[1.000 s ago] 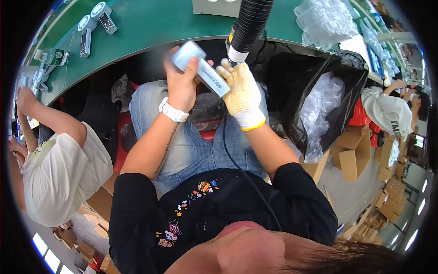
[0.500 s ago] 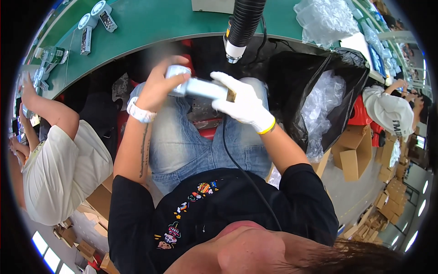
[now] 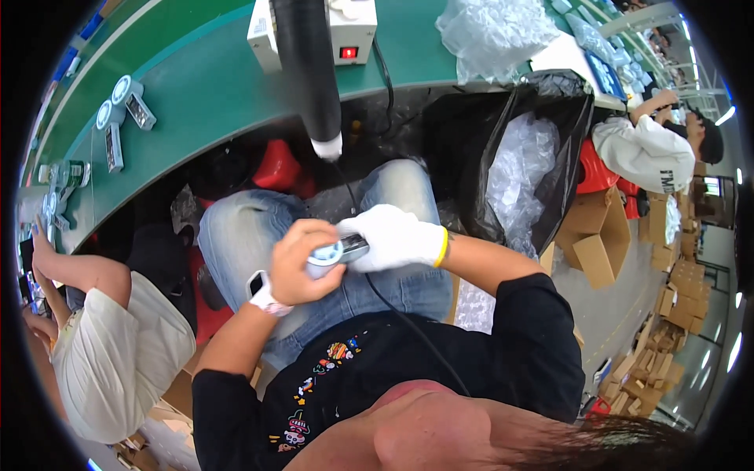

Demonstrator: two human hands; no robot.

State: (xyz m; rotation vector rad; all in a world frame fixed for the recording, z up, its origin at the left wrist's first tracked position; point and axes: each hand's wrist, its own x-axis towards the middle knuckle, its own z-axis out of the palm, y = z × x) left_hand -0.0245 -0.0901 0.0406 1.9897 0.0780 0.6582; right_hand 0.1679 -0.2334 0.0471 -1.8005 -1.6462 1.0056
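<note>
Your bare left hand and white-gloved right hand grip pale-blue, round-headed plastic device, frame centre; curved green worktop, upper left.

One light-blue device, centre of frame, gripped by bare left hand and white-gloved right hand. Two similar devices on green workbench, upper left. Black hose before pale box, top centre; black bag with clear plastic, upper right.
</note>
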